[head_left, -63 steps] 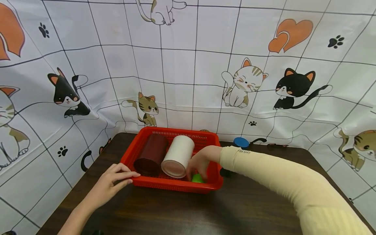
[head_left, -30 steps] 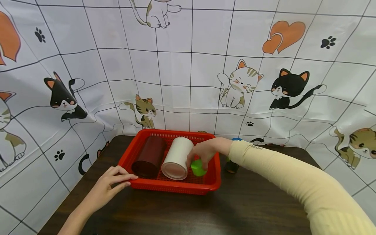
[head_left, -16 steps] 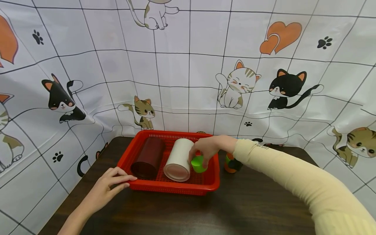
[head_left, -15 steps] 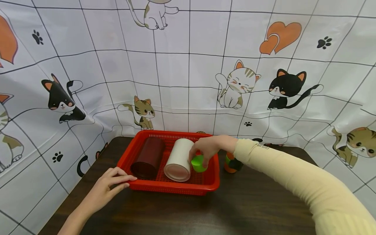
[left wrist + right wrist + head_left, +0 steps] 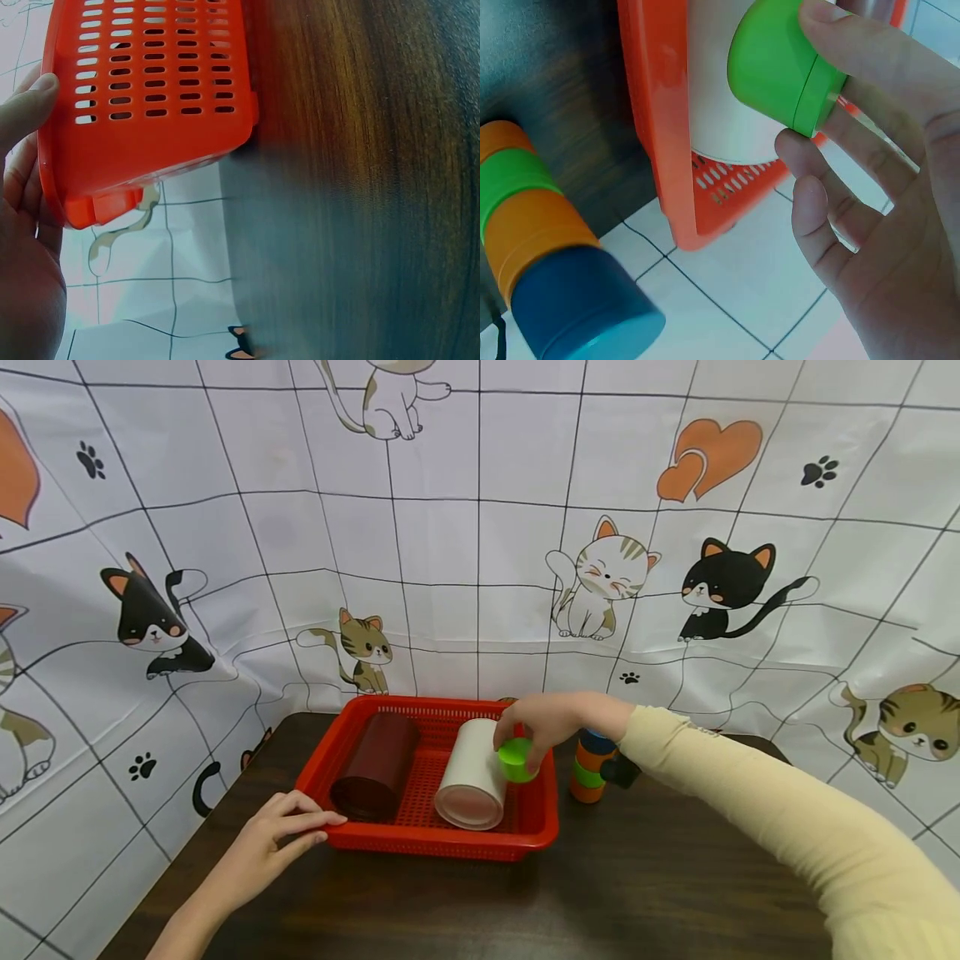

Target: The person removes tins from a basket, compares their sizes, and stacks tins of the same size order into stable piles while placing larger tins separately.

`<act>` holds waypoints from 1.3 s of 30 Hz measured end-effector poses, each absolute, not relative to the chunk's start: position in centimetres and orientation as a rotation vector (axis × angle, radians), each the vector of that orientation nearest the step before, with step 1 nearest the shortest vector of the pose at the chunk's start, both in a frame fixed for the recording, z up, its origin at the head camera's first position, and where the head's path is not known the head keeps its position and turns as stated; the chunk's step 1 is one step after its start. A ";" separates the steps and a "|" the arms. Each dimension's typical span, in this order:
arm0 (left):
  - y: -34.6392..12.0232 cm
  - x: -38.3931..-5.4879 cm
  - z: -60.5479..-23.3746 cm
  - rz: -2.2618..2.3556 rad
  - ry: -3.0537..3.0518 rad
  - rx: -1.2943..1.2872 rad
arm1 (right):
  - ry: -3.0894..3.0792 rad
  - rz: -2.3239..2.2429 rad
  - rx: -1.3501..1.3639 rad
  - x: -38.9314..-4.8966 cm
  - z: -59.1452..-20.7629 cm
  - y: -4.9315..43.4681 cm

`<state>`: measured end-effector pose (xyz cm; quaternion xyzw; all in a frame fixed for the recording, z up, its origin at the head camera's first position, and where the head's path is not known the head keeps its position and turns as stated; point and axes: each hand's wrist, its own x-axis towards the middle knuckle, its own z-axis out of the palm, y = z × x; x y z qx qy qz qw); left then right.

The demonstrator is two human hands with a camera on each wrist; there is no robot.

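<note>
My left hand (image 5: 277, 835) holds the front left corner of the red plastic basket (image 5: 431, 841); in the left wrist view the thumb lies against the outer wall and the fingers are behind the rim (image 5: 49, 169). Over the basket's right side, my right hand (image 5: 546, 722) pinches a small green cup (image 5: 517, 762) between thumb and fingers. The right wrist view shows the green cup (image 5: 772, 71) tilted, with a band round one end. Inside the basket lie a white canister (image 5: 474, 772), partly behind the cup, and a dark maroon canister (image 5: 378, 768).
Just right of the basket stands a stack of orange, green and blue cups (image 5: 588, 777), partly hidden by my right wrist. A dark wooden table (image 5: 450, 910) lies beneath. White sheeting printed with cats (image 5: 480, 543) hangs behind and at both sides.
My right hand has raised the green cup from the basket floor and moved it slightly right. The white canister has shifted right, away from the maroon one. My left hand keeps its hold.
</note>
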<state>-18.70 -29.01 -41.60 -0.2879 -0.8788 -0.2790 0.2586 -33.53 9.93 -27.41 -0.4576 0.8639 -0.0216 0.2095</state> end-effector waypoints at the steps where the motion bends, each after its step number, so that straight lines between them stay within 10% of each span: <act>1: -29.0 -18.7 -41.6 -0.757 -2.378 -0.784 | 2.409 -0.065 -1.272 -33.5 -27.2 10.1; 39: -29.0 -18.8 -41.9 -0.767 -2.355 -0.800 | 2.690 -0.313 -1.215 -33.6 -23.0 19.8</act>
